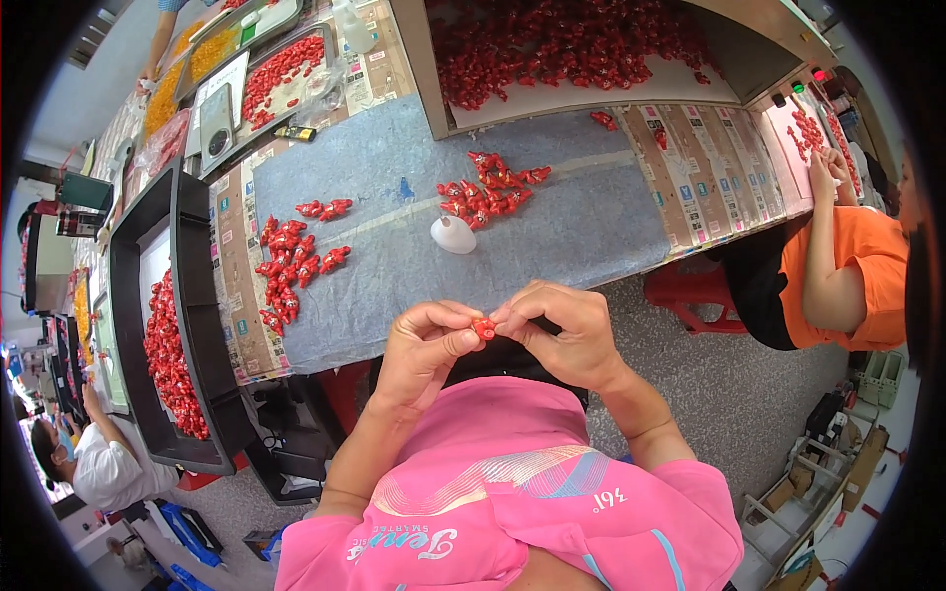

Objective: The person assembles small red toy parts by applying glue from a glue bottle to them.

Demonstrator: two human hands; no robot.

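Between my two hands, just in front of the table's near edge, is a small red figurine (483,329). My left hand (434,345) pinches it between thumb and fingers. My right hand (560,333) is closed at its other side, fingertips pressed together against it; whether they hold some smaller part cannot be seen. Beyond my hands a small white bottle (453,234) stands on the blue-grey cloth (552,236). One cluster of red figurines (490,187) lies right behind the bottle, and another group of red figurines (286,261) lies to the left.
At the left edge stands a black crate (187,222) of red pieces. An open box (591,108) heaped with red pieces stands at the back. Further back left are a phone (217,123) and a metal tray (323,74). A person in orange (847,276) sits at right by a red stool (695,295).
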